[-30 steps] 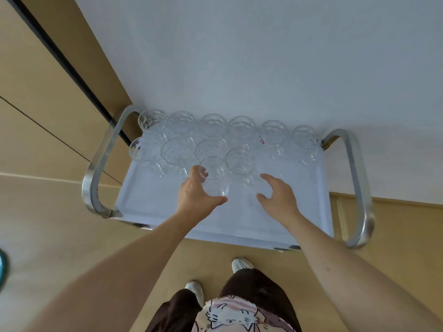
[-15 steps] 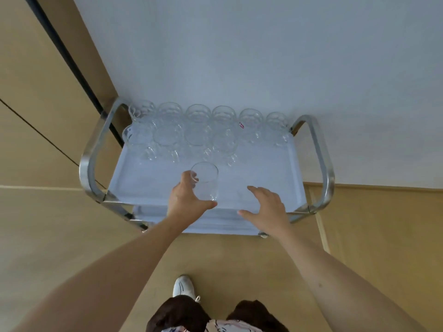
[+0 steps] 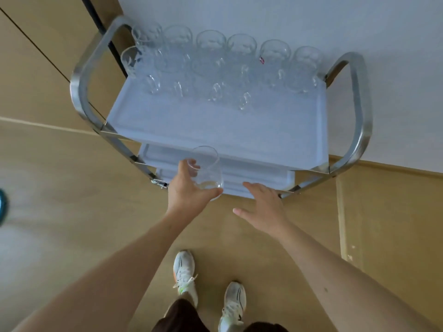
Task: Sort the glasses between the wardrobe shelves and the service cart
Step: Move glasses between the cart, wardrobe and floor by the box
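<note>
No readable text, numbers or brand names anywhere. Only label-like mark: small red sticker (image 3: 262, 60) on the side of one clear stemless drinking glass (image 3: 274, 59), second from right in the back row on the top tray of the steel-framed service cart with pale blue trays (image 3: 215, 125); any print on the sticker is too small and blurred to read. White sneakers (image 3: 183, 271) show dark and orange stripes, no legible logo.
</note>
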Demonstrator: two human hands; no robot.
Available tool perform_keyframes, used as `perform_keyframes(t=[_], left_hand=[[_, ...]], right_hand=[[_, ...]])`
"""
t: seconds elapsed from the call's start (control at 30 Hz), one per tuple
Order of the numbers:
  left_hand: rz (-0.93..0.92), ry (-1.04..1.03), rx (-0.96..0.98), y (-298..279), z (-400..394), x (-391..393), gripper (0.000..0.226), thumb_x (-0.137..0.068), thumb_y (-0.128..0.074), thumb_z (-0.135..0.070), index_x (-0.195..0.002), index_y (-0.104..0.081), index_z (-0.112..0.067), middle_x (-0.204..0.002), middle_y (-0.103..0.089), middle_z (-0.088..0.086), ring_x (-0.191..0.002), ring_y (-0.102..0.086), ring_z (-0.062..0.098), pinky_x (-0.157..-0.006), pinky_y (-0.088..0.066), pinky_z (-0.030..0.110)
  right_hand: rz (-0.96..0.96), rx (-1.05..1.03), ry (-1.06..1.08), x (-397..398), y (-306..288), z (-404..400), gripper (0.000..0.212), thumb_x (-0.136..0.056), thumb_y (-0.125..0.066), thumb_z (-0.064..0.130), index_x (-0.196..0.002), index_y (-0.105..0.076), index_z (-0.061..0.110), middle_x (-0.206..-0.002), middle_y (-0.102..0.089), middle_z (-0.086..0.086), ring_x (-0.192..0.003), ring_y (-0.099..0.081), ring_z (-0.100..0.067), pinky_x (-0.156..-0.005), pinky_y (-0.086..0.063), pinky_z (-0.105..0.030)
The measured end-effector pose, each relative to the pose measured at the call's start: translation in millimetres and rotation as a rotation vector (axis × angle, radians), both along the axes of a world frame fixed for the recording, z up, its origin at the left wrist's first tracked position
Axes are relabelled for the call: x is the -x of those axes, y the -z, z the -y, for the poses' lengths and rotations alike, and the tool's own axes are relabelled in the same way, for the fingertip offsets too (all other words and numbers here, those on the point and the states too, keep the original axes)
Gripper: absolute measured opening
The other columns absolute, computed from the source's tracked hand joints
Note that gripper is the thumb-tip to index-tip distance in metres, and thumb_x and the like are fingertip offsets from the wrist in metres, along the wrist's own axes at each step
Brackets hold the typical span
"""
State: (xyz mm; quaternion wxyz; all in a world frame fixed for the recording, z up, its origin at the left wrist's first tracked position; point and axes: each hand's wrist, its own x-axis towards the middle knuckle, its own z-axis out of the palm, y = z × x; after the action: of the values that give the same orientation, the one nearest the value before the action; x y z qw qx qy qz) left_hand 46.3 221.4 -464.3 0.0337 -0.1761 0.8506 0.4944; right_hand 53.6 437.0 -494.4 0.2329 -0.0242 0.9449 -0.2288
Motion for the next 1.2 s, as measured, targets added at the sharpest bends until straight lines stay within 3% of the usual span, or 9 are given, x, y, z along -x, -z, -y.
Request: perform_keyframes(t=[0.3, 0.43, 0.57, 0.8, 0.97, 1.2], left_hand=[[0.005, -0.055, -0.033, 118.8, 12.2, -0.4, 0.082, -0.051, -0.092, -0.044, -0.119, -0.046, -0.043, -0.109, -0.06, -0.021, -0.101, -0.061, -0.002, -0.087, -0.053, 0.028], [-0.062, -0.065, -0.029, 184.6, 20.0, 14.3, 0.087, -0.055, -0.094, -0.041, -0.129, -0.048, -0.036, -0.112, -0.059, -0.022, -0.106, -0.06, 0.003, -0.093, -0.053, 0.031], [-0.143, -0.056, -0.032, 230.4, 23.6, 36.3, 0.088, -0.056, -0.092, -0.047, -0.131, -0.047, -0.038, -0.111, -0.059, -0.021, -0.106, -0.055, -0.005, -0.09, -0.051, 0.027], [-0.318, -0.048, -0.009, 274.0, 35.0, 82.1, 0.09, -0.051, -0.083, -0.067, -0.131, -0.049, -0.041, -0.105, -0.06, -0.017, -0.1, -0.058, 0.002, -0.084, -0.05, 0.028], [-0.463, -0.035, 0.004, 295.9, 39.9, 121.5, 0.086, -0.053, -0.083, -0.066, -0.129, -0.051, -0.04, -0.102, -0.06, -0.016, -0.094, -0.057, 0.003, -0.075, -0.046, 0.023], [-0.533, -0.034, -0.007, 306.2, 39.1, 167.6, 0.089, -0.053, -0.084, -0.064, -0.132, -0.052, -0.036, -0.102, -0.062, -0.015, -0.093, -0.059, 0.004, -0.084, -0.052, 0.032]], right_hand=[[-0.074, 0.027, -0.062, 40.0, 112.8, 18.3, 0.082, -0.09, -0.064, 0.061, -0.158, -0.03, 0.033, -0.162, -0.032, 0.002, -0.148, -0.024, -0.027, -0.119, -0.025, -0.044], [-0.156, 0.049, -0.064, 58.0, 175.1, 28.4, 0.081, -0.089, -0.068, 0.058, -0.157, -0.034, 0.03, -0.16, -0.037, -0.001, -0.147, -0.027, -0.029, -0.118, -0.028, -0.045], [-0.234, 0.052, -0.045, 78.2, 222.7, 37.7, 0.08, -0.088, -0.069, 0.057, -0.155, -0.037, 0.03, -0.158, -0.039, -0.001, -0.146, -0.028, -0.028, -0.118, -0.028, -0.043], [-0.446, 0.019, -0.04, 134.2, 276.7, 53.2, 0.078, -0.086, -0.069, 0.059, -0.152, -0.043, 0.026, -0.151, -0.047, -0.001, -0.141, -0.037, -0.031, -0.116, -0.031, -0.043], [-0.553, -0.04, -0.05, 178.3, 311.3, 63.9, 0.08, -0.086, -0.063, 0.066, -0.153, -0.04, 0.029, -0.154, -0.045, -0.003, -0.145, -0.033, -0.03, -0.119, -0.025, -0.04], [-0.549, -0.093, -0.016, 209.6, 316.6, 67.8, 0.076, -0.089, -0.05, 0.073, -0.153, -0.039, 0.035, -0.162, -0.031, -0.005, -0.149, -0.023, -0.029, -0.123, -0.02, -0.041]])
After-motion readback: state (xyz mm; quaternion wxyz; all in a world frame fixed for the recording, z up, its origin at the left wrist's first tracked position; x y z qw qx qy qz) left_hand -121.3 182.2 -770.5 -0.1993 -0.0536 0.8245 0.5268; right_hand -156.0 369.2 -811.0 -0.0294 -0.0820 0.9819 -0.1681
